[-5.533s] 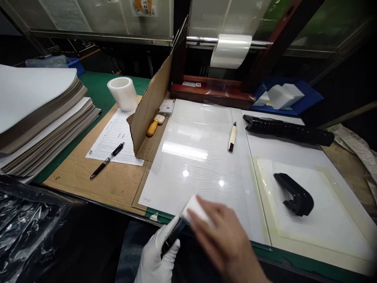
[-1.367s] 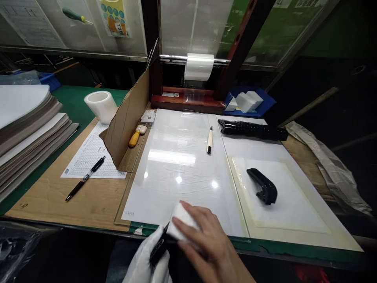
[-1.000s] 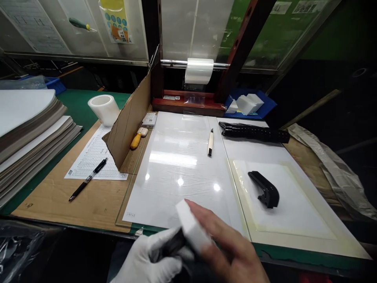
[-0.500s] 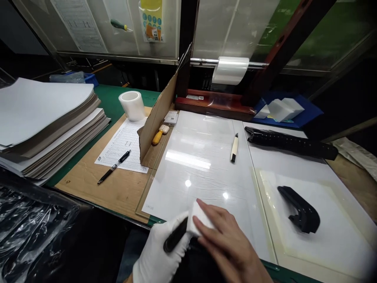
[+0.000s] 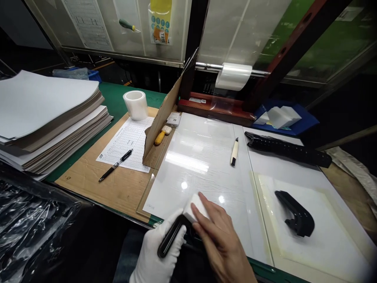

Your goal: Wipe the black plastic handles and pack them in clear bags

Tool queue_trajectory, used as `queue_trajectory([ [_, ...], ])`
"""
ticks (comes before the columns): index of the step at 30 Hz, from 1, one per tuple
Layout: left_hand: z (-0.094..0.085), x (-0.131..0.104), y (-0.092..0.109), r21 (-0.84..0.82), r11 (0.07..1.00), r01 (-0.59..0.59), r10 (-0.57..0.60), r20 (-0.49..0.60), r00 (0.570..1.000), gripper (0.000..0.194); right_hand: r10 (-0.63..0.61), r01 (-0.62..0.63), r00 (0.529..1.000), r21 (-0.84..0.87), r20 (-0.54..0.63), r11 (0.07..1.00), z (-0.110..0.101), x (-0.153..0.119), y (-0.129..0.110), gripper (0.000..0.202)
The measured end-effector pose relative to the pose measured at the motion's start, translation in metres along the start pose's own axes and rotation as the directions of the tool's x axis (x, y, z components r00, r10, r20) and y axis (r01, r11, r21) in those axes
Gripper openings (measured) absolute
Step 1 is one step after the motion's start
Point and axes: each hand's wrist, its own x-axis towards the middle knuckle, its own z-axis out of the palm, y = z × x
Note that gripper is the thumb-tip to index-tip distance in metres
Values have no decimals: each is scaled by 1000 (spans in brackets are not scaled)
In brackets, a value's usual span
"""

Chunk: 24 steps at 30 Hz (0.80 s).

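Note:
My left hand (image 5: pixel 159 249), in a white glove, is closed around a glossy black plastic part (image 5: pixel 170 239) near the front edge of the bench. Bare, my right hand (image 5: pixel 220 236) grips a white foam block (image 5: pixel 196 207) between thumb and fingers. The block rests against the upper end of the black part; my fingers hide where they meet. A similar curved black part (image 5: pixel 299 216) lies on the white sheet to the right. Behind it is a long black piece (image 5: pixel 285 149). A craft knife (image 5: pixel 235 151) lies on the clear-covered sheet ahead of my hands.
On the left are a tall stack of sheets (image 5: pixel 50 102), a black pen (image 5: pixel 115 165) on a printed form and a tape roll (image 5: pixel 135 105). An upright cardboard divider (image 5: pixel 161 114) stands mid-bench. A film roll (image 5: pixel 235 76) hangs behind; a blue bin (image 5: pixel 306 121) holds white blocks.
Both hands have shifted slightly, and the foam block has tilted and moved a little up along the black part. The whole view has turned slightly.

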Motion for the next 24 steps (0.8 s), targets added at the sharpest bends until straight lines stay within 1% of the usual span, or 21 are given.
queue_trajectory([
  [1,0,-1,-2,9,999,-36,36,-7,999,30,14,-14,1000,-18,-21,1000,1,1,-2,57],
  [2,1,-1,-4,12,998,-63,63,-12,998,29,3,-4,999,-36,-48,999,3,1,-4,58],
  [4,2,-2,-6,2,996,-91,91,3,996,27,-19,14,994,-50,-105,999,6,0,-6,57],
  [5,2,-3,-7,7,996,-94,94,6,996,27,5,-9,995,-47,-97,999,7,-2,-7,56],
  [8,0,-2,-13,47,992,-113,115,-24,993,32,90,-91,996,-31,-27,995,3,-8,-7,55],
  [10,-3,-2,-20,56,984,-171,172,-1,985,37,98,-98,995,22,-1,995,1,-5,-8,54],
  [11,-4,-2,-23,50,975,-215,215,11,977,39,111,-109,994,75,-12,991,0,2,-7,52],
  [12,-5,-3,-25,44,965,-257,257,14,966,41,157,-155,988,149,-4,977,0,13,-6,47],
  [13,-6,-3,-25,38,960,-278,279,2,960,42,229,-228,973,232,22,946,1,28,-3,42],
  [14,-8,-5,-24,31,961,-275,276,-31,961,41,299,-303,952,310,61,901,1,46,2,39],
  [15,-9,-6,-21,18,969,-248,248,-83,965,40,363,-375,926,372,104,849,1,66,8,37],
  [17,-13,-9,-10,-26,988,-155,147,-191,971,36,398,-420,906,434,145,797,-2,105,19,40],
  [18,-15,-10,-2,-43,992,-119,107,-218,970,36,391,-412,909,445,144,795,-4,121,22,42],
  [19,-17,-11,5,-51,993,-104,89,-239,967,35,380,-398,915,450,133,800,-7,131,24,44],
  [20,-18,-11,13,-51,994,-98,82,-247,965,36,380,-389,918,450,115,804,-10,134,23,45],
  [21,-18,-11,21,-48,995,-93,78,-244,967,36,388,-383,918,443,85,810,-11,128,20,44],
  [22,-18,-9,27,-57,995,-86,70,-239,969,37,393,-370,919,429,37,824,-12,113,16,43],
  [23,-17,-7,33,-90,993,-70,48,-234,971,38,392,-344,919,410,-35,845,-11,89,12,39],
  [24,-14,-4,38,-150,988,-40,5,-226,974,38,385,-314,914,380,-125,870,-8,58,9,35],
])
